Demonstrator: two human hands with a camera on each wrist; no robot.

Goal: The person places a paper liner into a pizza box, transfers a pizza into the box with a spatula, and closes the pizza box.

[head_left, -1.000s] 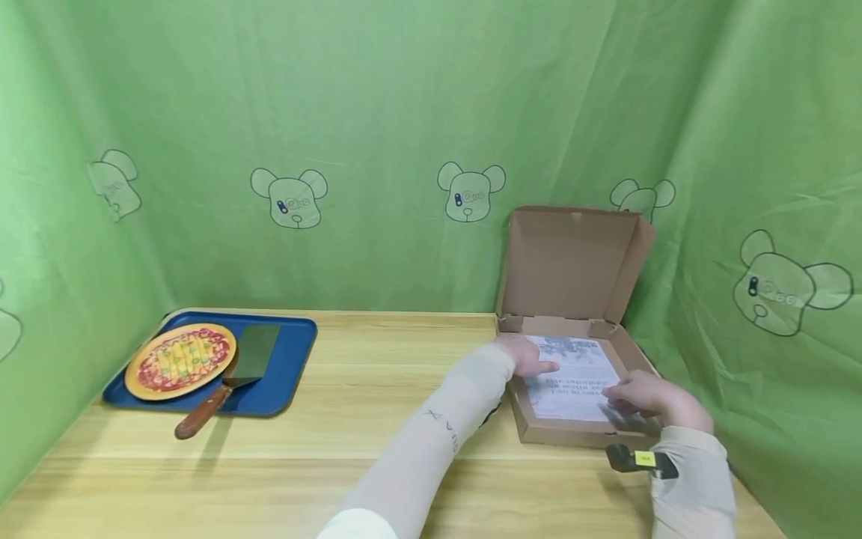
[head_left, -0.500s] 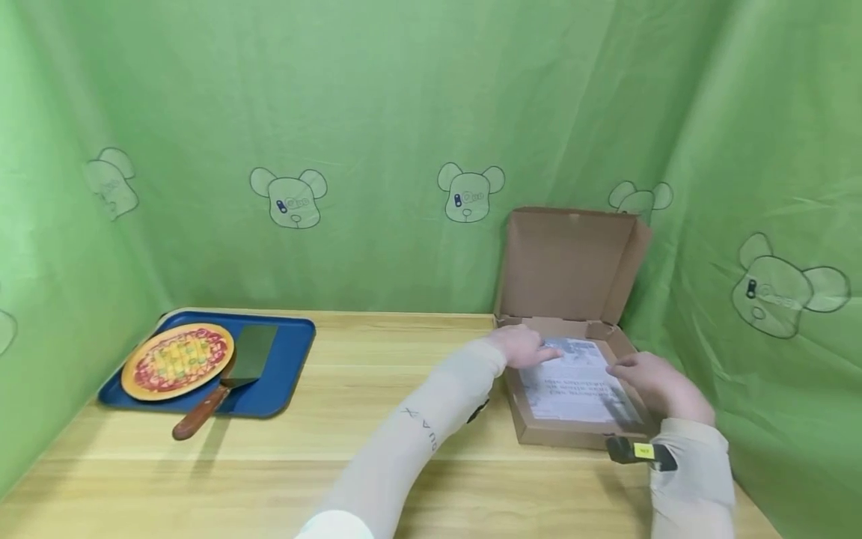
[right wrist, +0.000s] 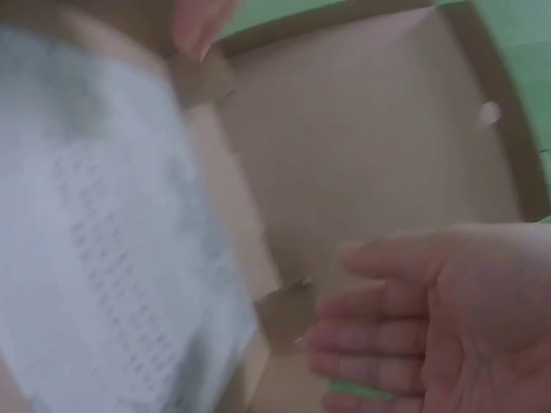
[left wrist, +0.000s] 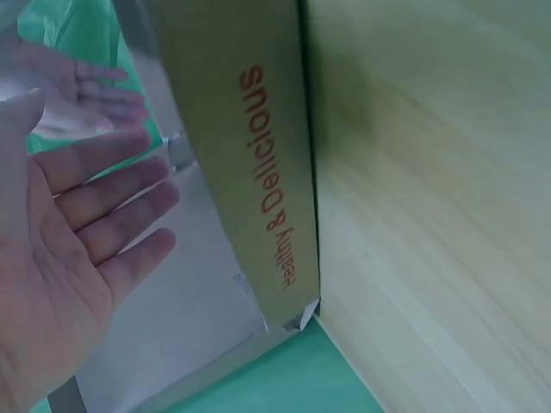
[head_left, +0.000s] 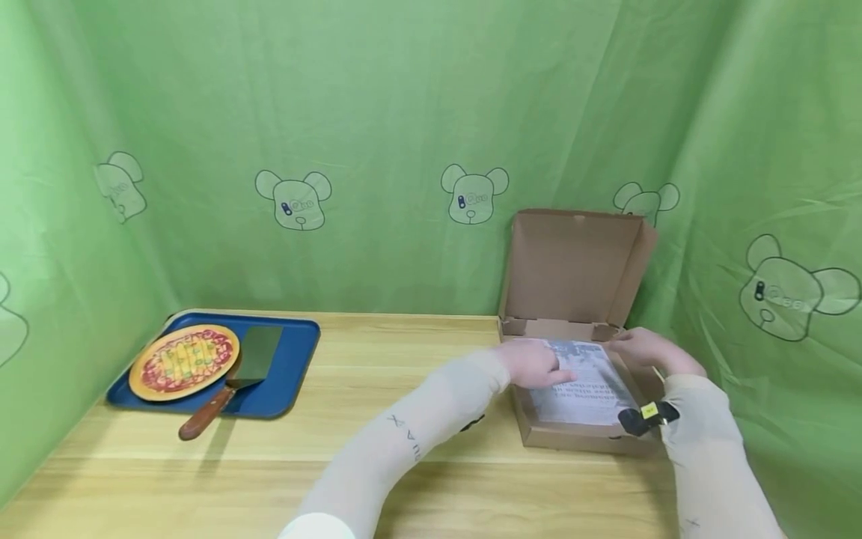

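An uncovered brown cardboard pizza box (head_left: 579, 440) sits at the right, its lid (head_left: 575, 262) leaning upright against the green curtain. A printed sheet of paper (head_left: 584, 385) lies flat inside. My left hand (head_left: 532, 364) reaches over the box's left side and overlaps the paper; in the left wrist view its fingers (left wrist: 129, 215) are extended, beside a box wall lettered "Healthy & Delicious". Near the back right corner is my right hand (head_left: 646, 350), fingers (right wrist: 370, 335) fairly straight in the right wrist view, with nothing held.
On the left of the wooden table (head_left: 377, 434) stands a blue tray (head_left: 289, 374). It carries a pizza (head_left: 185, 363) and a pizza server (head_left: 252, 363), whose wooden handle (head_left: 205, 414) sticks out past the tray's front edge. Green curtains (head_left: 377, 150) enclose the table's back and sides.
My right hand has moved from the front right of the paper back to the box's rear right corner. My left hand has shifted slightly over the left edge. The tray things stay put.
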